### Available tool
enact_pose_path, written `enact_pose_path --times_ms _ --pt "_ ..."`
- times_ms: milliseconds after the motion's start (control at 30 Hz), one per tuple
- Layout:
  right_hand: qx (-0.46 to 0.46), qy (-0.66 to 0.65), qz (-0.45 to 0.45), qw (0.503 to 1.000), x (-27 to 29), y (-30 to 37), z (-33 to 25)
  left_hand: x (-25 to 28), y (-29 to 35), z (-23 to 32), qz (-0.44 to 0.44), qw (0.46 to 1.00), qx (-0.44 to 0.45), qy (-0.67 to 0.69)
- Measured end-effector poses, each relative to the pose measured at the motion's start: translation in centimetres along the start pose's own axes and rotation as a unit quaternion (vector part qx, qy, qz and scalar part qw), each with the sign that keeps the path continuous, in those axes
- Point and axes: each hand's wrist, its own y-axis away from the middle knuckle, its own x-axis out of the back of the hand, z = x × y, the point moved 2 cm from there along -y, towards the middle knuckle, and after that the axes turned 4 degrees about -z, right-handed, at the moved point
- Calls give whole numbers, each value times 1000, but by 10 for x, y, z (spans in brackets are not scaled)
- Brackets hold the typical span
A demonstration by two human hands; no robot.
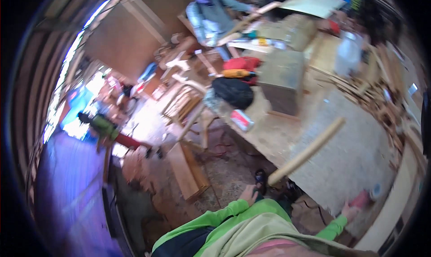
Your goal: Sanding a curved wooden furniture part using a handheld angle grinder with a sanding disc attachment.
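Observation:
Low in the middle, my left hand (pixel 248 194) hangs near my body with its fingers loosely apart and nothing visible in it. At the lower right my right hand (pixel 348 211) closes on a pinkish-red object (pixel 360 199), its kind too blurred to tell. Against that object's far end is a pale blue round piece (pixel 376 191). Between my hands, a long pale wooden bar (pixel 310 151) lies across the grey board (pixel 345 144) on the worktable, one end jutting past the table's edge.
A wooden block (pixel 281 84), a black bundle (pixel 232 93) and an orange tool (pixel 238 73) sit on the table. Scrap wood (pixel 381 104) lines its right side. A person (pixel 211 19) handles wood at the far side; another (pixel 105 127) is at left. Boards (pixel 187 171) lie on the floor.

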Motion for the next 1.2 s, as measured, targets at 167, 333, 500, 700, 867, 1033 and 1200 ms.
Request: enact_pose_path --times_ms 167,333,500,700,867,1033,1200 --pt "-66 -17 -20 997 33 2 -21 -22 33 -23 -20 997 72 23" --pt "-20 -213 -152 965 -7 -45 21 -31 52 -56 -56 992 101 40" --pt "-40 -490 -141 859 58 98 -17 -27 54 -28 -158 982 56 90" --pt "-54 -748 -382 540 113 240 -81 20 61 127 -270 902 -195 274" --pt "158 -751 -401 500 178 306 -99 90 97 178 -256 892 -214 304" --pt "271 -716 -313 562 227 357 -95 163 156 196 -25 952 -299 60" --pt "346 -740 -310 486 252 407 -81 149 195 199 -297 776 -360 424"
